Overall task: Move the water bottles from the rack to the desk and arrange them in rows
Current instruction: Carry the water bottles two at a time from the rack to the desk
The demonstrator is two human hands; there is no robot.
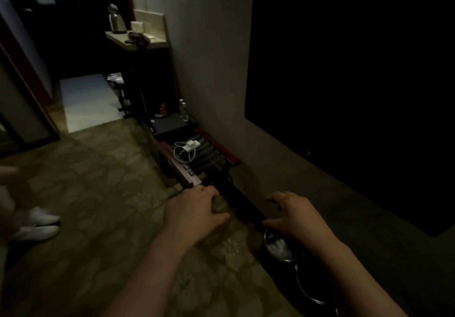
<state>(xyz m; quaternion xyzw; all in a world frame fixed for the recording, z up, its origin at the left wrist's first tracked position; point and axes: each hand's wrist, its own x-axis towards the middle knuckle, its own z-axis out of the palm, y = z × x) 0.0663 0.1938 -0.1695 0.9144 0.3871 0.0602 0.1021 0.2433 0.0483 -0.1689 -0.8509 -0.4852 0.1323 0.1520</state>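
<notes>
The room is dim. A low wooden slatted rack (209,159) stands against the wall ahead. One clear water bottle (182,109) stands upright at the rack's far end, next to the wall. My left hand (197,208) hovers just short of the rack's near end, fingers curled, nothing visible in it. My right hand (295,214) is a little to the right, fingers spread and bent, holding nothing. No desk surface shows clearly.
A white charger with its cable (188,147) lies on the rack. A big dark TV (344,95) hangs on the wall at right. Two round metal-rimmed bins (279,245) stand below my right hand. A counter with a kettle (115,20) is further back. Someone's white slippers (39,223) are at left.
</notes>
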